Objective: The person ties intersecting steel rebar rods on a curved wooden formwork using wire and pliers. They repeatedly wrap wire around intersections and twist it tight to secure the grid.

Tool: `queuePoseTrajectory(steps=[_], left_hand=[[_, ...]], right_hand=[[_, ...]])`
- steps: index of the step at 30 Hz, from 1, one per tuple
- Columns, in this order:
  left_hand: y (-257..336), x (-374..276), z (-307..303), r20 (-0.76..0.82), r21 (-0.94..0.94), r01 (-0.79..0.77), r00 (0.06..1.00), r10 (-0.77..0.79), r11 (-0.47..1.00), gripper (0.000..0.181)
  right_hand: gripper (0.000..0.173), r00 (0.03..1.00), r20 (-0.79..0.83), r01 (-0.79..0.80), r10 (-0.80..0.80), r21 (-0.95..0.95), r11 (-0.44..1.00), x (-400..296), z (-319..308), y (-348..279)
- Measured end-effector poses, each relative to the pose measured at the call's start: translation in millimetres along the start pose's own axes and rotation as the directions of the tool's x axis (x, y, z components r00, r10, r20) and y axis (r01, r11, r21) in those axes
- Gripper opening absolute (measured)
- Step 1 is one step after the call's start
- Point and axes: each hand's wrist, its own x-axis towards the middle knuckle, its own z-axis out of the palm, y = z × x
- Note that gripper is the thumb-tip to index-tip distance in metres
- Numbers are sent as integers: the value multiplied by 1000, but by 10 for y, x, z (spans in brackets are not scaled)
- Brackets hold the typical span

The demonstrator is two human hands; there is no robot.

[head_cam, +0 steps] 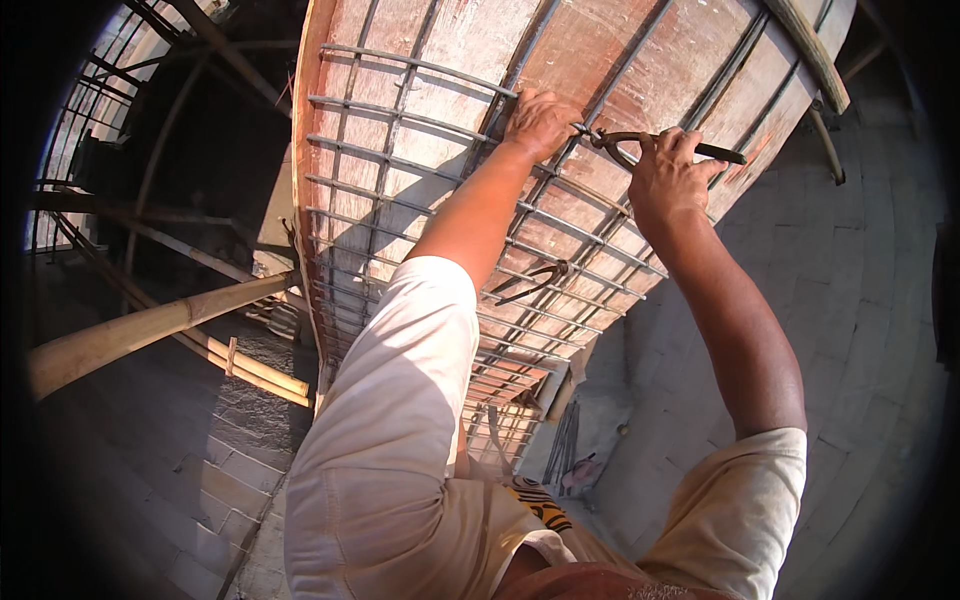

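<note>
My right hand [675, 169] grips a pair of steel pincers [619, 142], one dark handle sticking out past the fingers. The pincers' jaws are at a bar crossing beside my left hand [541, 124]. My left hand is closed over a crosswise reinforcing bar [420, 66], whose far part is hidden under the fingers. More crosswise and lengthwise bars form a grid [386, 157] over the plywood formwork panel [465, 34]. A second pair of pincers [551, 277] rests on the grid below my hands, its handles spread.
At the left, a bamboo pole [165, 326] meets the panel's raised edge board [304, 150], with dark scaffolding poles [154, 165] beyond. A wooden pole [814, 56] crosses the panel's upper right. Block walls [225, 487] are far below on both sides.
</note>
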Motion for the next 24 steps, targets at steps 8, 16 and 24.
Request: queuePoseTrajectory(steps=[8,16,24], left_hand=[[-19,21,13,38,-11,6,999,-6,1000,14],[30,7,-48,68,-39,36,997,-33,999,14],[-60,-2,63,-24,-20,-52,998,51,998,16]], right_hand=[[50,999,46,-14,17,-55,998,105,27,-106],[57,998,32,-60,60,-5,998,13,104,-248],[45,995,42,-88,93,-121,989,58,39,-449]])
